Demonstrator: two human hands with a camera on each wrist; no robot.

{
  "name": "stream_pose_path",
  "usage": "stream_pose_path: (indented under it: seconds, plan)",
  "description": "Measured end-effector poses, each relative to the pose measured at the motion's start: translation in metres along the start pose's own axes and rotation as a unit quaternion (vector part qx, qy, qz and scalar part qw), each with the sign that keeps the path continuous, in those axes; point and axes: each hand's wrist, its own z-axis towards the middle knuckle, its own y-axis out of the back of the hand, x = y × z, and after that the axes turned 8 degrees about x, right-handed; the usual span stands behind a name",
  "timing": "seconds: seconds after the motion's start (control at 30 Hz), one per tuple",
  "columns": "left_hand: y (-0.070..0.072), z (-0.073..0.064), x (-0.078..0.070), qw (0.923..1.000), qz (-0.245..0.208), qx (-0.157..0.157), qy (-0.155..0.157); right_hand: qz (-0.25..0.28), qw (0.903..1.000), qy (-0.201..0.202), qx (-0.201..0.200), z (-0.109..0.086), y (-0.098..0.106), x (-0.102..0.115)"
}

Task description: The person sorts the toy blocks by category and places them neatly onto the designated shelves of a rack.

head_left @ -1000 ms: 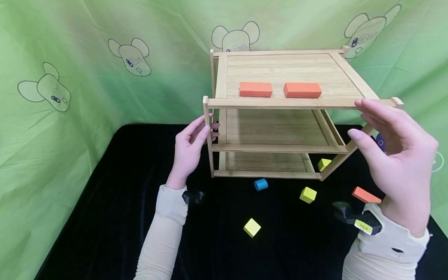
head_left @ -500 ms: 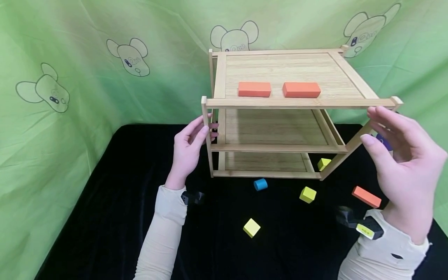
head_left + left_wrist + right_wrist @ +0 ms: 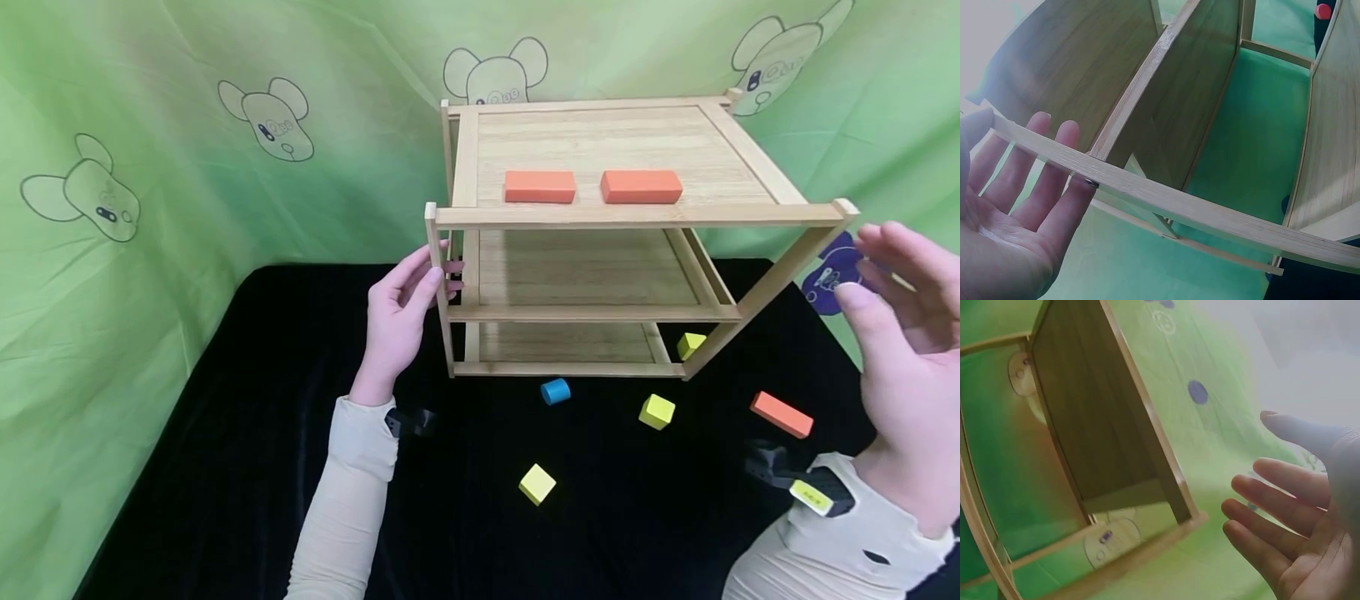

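Note:
A three-tier wooden shelf (image 3: 585, 218) stands on the black cloth, with two orange blocks (image 3: 540, 187) lying on its top board. At its front left post my left hand (image 3: 397, 317) grips the wood, thumb in front and fingers behind. The left wrist view shows those fingers (image 3: 1054, 181) reaching past the post (image 3: 1166, 197). My right hand (image 3: 915, 358) is apart from the shelf, beyond its right side, with fingers spread and nothing held. The right wrist view has that hand (image 3: 1291, 531) beside the shelf's corner.
On the black cloth (image 3: 420, 533) lie a blue cylinder (image 3: 556, 392), a yellow cube (image 3: 657, 412), another yellow cube (image 3: 537, 484) and an orange block (image 3: 782, 414). One more yellow cube (image 3: 690, 345) sits behind the right post. A green printed curtain (image 3: 337, 200) surrounds the area.
My right hand has moved away from the shelf's right front corner, to the right and slightly down. My left hand stays on the post. The whole head view shifts slightly.

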Motion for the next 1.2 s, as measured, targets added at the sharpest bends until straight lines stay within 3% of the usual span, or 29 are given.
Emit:
stream_pose_path:
  seconds: [0.07, 0.17, 0.33, 0.53, 0.8, 1.1, 1.2]
  plan:
    - [0.0, 0.0, 0.0, 1.0, -0.002, 0.001, -0.002, -0.021, 0.9998, -0.002, -0.004, 0.001, 0.005, -0.001]
    - [0.0, 0.001, 0.001, 1.0, -0.005, 0.001, -0.005, -0.095, 0.9954, -0.007, -0.005, 0.001, 0.013, -0.002]
    - [0.001, 0.0, 0.001, 1.0, -0.005, -0.002, -0.003, -0.126, 0.9917, -0.022, -0.012, 0.001, 0.02, -0.006]
    - [0.0, 0.0, 0.0, 1.0, -0.006, -0.003, 0.0, -0.127, 0.9909, -0.037, -0.027, 0.004, 0.022, -0.011]
    - [0.0, 0.0, 0.001, 1.0, -0.005, 0.001, 0.0, -0.074, 0.9963, -0.032, -0.028, 0.009, 0.025, -0.019]
    - [-0.001, 0.0, -0.001, 0.9999, -0.012, -0.003, 0.003, -0.169, 0.9816, -0.084, -0.03, 0.016, 0.035, -0.024]
    - [-0.001, 0.0, -0.002, 0.9998, -0.021, -0.005, 0.005, -0.219, 0.9708, -0.095, -0.024, 0.017, 0.039, -0.026]
